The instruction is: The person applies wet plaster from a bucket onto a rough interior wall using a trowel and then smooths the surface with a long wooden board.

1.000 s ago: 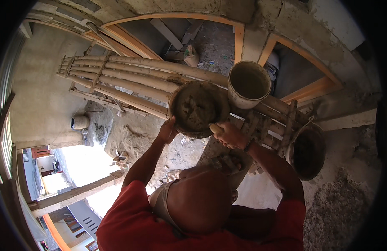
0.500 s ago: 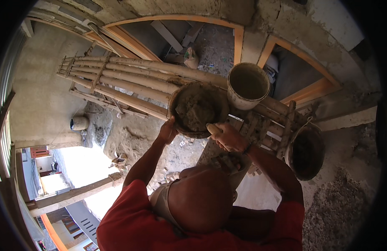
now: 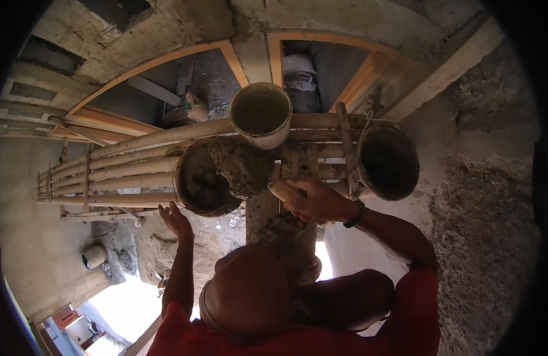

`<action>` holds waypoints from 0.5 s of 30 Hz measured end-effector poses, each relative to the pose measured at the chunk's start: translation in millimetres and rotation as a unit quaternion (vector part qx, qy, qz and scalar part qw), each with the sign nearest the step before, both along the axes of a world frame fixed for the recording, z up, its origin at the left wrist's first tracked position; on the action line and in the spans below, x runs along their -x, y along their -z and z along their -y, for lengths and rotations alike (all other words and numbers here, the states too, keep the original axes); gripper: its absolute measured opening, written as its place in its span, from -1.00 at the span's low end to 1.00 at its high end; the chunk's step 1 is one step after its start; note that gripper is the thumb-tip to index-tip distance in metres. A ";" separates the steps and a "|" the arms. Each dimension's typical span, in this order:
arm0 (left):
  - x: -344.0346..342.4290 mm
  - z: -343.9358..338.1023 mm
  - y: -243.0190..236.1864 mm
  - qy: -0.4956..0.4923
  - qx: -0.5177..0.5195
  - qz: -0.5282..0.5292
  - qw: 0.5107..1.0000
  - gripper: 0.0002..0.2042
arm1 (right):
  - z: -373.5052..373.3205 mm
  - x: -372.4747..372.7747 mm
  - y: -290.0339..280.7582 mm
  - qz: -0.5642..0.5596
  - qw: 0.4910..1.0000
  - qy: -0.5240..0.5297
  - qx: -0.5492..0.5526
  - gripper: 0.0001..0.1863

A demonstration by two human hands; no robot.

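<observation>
While the left hand (image 3: 174,221) spreads open fingers just under the mortar pan's (image 3: 210,178) near rim, the right hand (image 3: 316,200) grips a pale handle (image 3: 284,190) touching its right side. Both hands are about equally near the pan, which sits tilted on the bamboo scaffold's (image 3: 131,169) front edge.

A platform of poles (image 3: 126,172) runs from nine o'clock to the centre. On it a pan (image 3: 206,184) sits tipped, a lump of mortar (image 3: 244,169) at its three o'clock edge. A bucket (image 3: 261,113) stands at the pan's one o'clock, a second bucket (image 3: 388,160) at three o'clock. The right hand (image 3: 318,199) lies between pan and second bucket; the left hand (image 3: 176,221) is under the pan at six o'clock
</observation>
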State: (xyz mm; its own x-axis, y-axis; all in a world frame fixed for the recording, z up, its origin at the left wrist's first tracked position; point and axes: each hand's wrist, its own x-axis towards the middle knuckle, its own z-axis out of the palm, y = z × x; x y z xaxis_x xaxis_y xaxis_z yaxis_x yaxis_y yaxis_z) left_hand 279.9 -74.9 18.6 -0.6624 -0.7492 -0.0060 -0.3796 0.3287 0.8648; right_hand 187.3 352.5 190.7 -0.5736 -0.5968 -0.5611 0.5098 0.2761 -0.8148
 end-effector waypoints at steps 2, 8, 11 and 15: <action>13.6 -22.8 -42.0 0.038 0.047 -0.020 0.998 -0.35 | -33.8 -12.9 -16.4 0.016 0.998 0.067 0.004 -0.39; 89.2 -104.3 -97.9 0.209 -0.218 0.051 0.952 -0.31 | -149.4 -82.2 -22.2 -0.023 0.960 0.277 -0.044 -0.46; 122.8 -124.2 -98.8 0.235 -0.249 0.087 0.935 -0.31 | -179.6 -99.5 -19.0 -0.120 0.920 0.299 -0.223 -0.44; 141.3 -150.0 -98.0 0.300 -0.229 0.072 0.923 -0.37 | -194.6 -117.2 30.8 -0.366 0.765 0.231 -0.478 -0.38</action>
State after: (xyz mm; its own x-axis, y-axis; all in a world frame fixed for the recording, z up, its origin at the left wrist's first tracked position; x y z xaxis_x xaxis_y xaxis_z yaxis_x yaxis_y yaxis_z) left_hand 138.6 75.0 116.5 -0.9251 -0.1440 -0.3513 -0.3695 0.1298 0.9201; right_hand 304.4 547.2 159.9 -0.9684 0.2458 -0.0418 0.2364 0.8517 -0.4678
